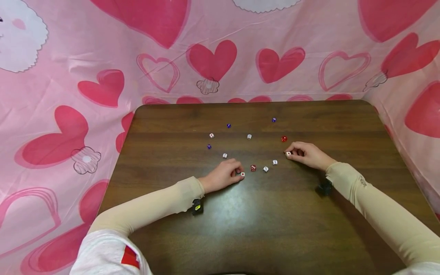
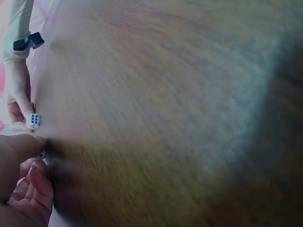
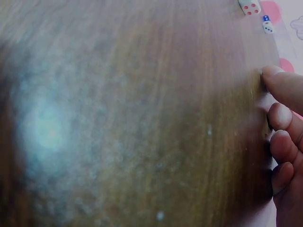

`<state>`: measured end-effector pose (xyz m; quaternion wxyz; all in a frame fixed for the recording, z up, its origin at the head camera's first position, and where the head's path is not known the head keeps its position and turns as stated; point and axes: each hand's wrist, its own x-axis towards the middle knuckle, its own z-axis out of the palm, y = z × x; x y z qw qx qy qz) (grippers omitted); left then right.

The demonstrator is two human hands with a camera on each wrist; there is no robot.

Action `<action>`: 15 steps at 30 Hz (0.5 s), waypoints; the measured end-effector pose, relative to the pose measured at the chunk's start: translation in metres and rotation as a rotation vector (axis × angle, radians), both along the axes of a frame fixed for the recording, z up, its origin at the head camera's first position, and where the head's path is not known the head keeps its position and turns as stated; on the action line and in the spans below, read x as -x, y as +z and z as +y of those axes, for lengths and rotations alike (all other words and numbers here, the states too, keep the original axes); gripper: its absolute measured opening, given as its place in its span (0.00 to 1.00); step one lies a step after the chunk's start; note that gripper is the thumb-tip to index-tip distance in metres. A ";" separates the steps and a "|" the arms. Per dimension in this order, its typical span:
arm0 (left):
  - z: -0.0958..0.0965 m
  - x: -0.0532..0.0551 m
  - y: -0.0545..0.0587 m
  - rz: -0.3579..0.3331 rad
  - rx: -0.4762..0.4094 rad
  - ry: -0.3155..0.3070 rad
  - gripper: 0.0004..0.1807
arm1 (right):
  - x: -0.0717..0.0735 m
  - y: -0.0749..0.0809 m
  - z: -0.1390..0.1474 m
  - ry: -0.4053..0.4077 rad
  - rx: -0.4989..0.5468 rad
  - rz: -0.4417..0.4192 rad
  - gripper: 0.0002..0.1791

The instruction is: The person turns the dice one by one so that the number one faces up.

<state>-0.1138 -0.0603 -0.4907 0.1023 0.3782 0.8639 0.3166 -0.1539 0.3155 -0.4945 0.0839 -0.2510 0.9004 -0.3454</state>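
My left hand (image 1: 223, 176) pinches a white die (image 1: 242, 174) with a red pip between thumb and index finger, low over the table. In the left wrist view its fingers mostly cover that die (image 2: 42, 154). Farther right, my right hand (image 1: 308, 156) holds another white die (image 1: 288, 153) at its thumb and fingertips. The right wrist view shows this hand's fingers (image 3: 283, 144), but the die is hidden there. A red die (image 1: 253, 168) lies just right of the left hand. A second red die (image 1: 283, 138) sits beyond the right hand's fingertips.
Between the hands lie two white dice, one nearer (image 1: 266, 169) and one farther (image 1: 275, 162). More white dice (image 1: 249, 136) and several blue dice (image 1: 228, 125) are scattered toward the back of the wooden table (image 1: 220, 236). A pink heart-patterned cloth (image 1: 240, 30) hangs behind it.
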 end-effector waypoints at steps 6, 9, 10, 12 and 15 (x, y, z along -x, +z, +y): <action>0.000 -0.002 0.002 -0.002 0.013 0.002 0.05 | 0.001 -0.002 -0.001 0.009 0.013 0.006 0.08; 0.001 -0.002 0.004 -0.007 0.023 0.003 0.05 | 0.001 -0.002 0.000 0.022 0.033 0.022 0.10; 0.001 -0.002 0.004 -0.008 0.025 0.004 0.05 | 0.002 -0.002 0.000 0.025 0.038 0.024 0.10; 0.001 -0.003 0.004 -0.011 0.032 0.006 0.05 | 0.002 -0.001 0.000 0.034 0.041 0.023 0.12; 0.001 -0.003 0.003 -0.016 0.035 0.007 0.04 | 0.003 0.001 0.000 0.038 0.021 0.001 0.14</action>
